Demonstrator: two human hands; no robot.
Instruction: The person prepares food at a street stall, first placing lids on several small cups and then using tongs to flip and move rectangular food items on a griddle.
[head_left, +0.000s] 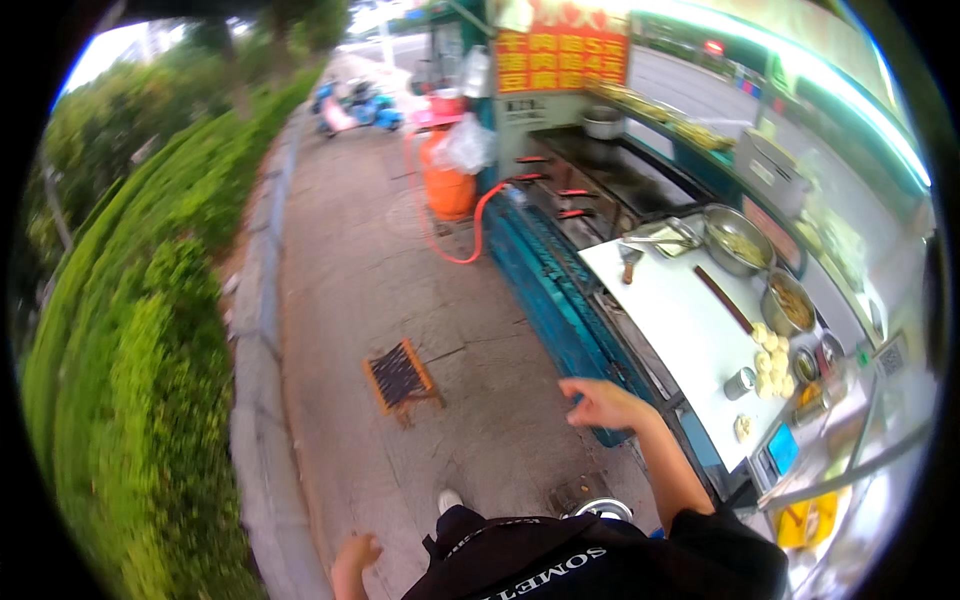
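My right hand hangs over the pavement beside the teal food cart, holding nothing, its fingers loosely bent and apart. Low at the left, my left hand is near my body; its fingers are blurred, and no object shows in it. On the cart's white work board lie a dark wooden rolling pin, a scraper with a wooden handle, several pale dough pieces and a metal canister. Two metal bowls of filling stand along its far edge.
A small folding stool stands on the pavement. Beyond it are an orange gas cylinder with a red hose, and parked scooters. A stone kerb and hedge run along the left. The black griddle adjoins the board.
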